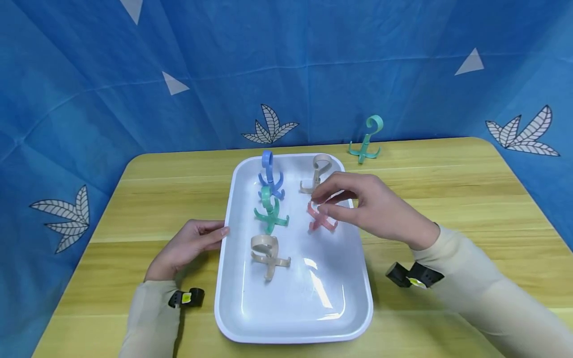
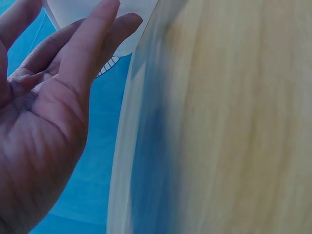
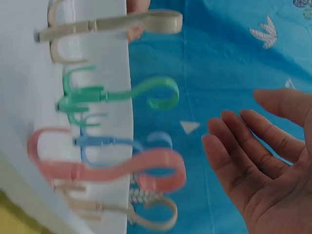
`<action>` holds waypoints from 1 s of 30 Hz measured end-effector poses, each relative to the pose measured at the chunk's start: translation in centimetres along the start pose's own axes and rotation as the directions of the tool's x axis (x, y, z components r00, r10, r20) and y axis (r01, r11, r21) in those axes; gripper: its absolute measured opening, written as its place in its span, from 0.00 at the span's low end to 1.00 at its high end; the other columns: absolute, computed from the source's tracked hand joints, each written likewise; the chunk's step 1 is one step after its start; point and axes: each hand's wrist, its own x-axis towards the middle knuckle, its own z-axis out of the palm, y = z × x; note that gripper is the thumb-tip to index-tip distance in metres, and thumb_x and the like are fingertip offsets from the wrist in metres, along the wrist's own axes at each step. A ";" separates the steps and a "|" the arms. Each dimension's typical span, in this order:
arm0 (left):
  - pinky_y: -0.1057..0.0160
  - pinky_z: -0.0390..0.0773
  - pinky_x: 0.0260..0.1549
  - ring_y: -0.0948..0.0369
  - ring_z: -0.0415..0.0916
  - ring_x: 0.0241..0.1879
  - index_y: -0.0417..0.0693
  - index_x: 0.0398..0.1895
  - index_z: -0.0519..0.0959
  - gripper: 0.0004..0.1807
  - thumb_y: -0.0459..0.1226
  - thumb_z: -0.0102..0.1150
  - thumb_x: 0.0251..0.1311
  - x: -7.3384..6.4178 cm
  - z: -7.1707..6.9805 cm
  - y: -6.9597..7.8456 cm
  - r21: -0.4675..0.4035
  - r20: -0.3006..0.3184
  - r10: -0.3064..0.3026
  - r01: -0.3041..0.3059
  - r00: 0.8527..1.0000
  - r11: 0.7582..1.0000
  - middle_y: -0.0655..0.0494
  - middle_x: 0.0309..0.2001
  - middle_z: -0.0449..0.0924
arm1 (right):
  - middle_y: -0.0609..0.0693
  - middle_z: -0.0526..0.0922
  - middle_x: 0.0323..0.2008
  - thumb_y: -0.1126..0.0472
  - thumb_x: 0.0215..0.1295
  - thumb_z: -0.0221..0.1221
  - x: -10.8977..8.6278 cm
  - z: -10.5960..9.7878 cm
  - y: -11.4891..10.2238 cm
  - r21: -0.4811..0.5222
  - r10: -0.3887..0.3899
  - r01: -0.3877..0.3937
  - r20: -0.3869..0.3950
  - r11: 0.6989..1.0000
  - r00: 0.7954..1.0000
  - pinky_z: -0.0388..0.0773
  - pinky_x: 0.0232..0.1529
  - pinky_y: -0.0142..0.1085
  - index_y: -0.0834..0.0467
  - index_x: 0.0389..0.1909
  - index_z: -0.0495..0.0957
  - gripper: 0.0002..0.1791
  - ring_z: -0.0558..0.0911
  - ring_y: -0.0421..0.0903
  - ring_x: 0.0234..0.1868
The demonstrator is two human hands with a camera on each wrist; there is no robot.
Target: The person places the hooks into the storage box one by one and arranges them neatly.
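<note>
A white tray holds several small plastic hooks, each with a curled top and prongs at the base. My left hand grips the tray's left rim, thumb on the edge. Beside the pink hook, my right hand hovers with fingers and thumb apart; the right wrist view shows a gap between them. In the head view that hand hides the pink hook's curled top. Down the tray's left side stand a blue hook, a green hook and a beige hook. Another beige hook is behind my right fingers.
Outside the tray, a second green hook stands at the wooden table's back edge, to the right. A blue patterned cloth hangs behind the table and down its sides.
</note>
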 end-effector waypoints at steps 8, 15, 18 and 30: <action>0.58 0.80 0.50 0.51 0.77 0.55 0.28 0.62 0.72 0.28 0.42 0.59 0.69 -0.1 0.0 0.2 0.013 -0.003 -0.003 0.003 1.000 1.000 0.35 0.60 0.73 | 0.45 0.83 0.44 0.63 0.67 0.63 -1.0 -2.2 1.0 -0.049 0.097 -0.101 -0.083 0.994 0.992 0.80 0.48 0.34 0.57 0.47 0.83 0.09 0.81 0.41 0.45; 0.58 0.80 0.50 0.50 0.77 0.54 0.27 0.63 0.71 0.27 0.41 0.58 0.70 -0.2 -0.1 0.2 -0.001 0.000 0.004 -0.004 1.000 1.000 0.34 0.60 0.73 | 0.49 0.82 0.46 0.62 0.70 0.60 -1.5 -3.8 1.9 -0.033 0.163 -0.171 -0.158 0.985 0.974 0.81 0.44 0.31 0.59 0.50 0.81 0.10 0.81 0.44 0.46; 0.57 0.80 0.50 0.50 0.77 0.55 0.27 0.63 0.71 0.27 0.41 0.58 0.70 -0.2 -0.1 0.2 -0.007 -0.001 0.004 -0.004 1.000 1.000 0.34 0.60 0.73 | 0.50 0.82 0.46 0.62 0.70 0.60 -1.7 -4.4 2.6 -0.032 0.193 -0.203 -0.200 0.979 0.961 0.81 0.44 0.29 0.59 0.50 0.81 0.11 0.81 0.44 0.47; 0.58 0.80 0.50 0.51 0.78 0.54 0.29 0.62 0.72 0.27 0.41 0.58 0.70 -0.1 0.1 0.2 0.007 0.004 0.006 -0.006 1.000 1.000 0.36 0.59 0.75 | 0.51 0.80 0.49 0.59 0.71 0.59 -2.7 -5.7 4.2 -0.043 0.242 -0.265 -0.292 0.963 0.925 0.79 0.46 0.25 0.60 0.54 0.78 0.14 0.80 0.44 0.49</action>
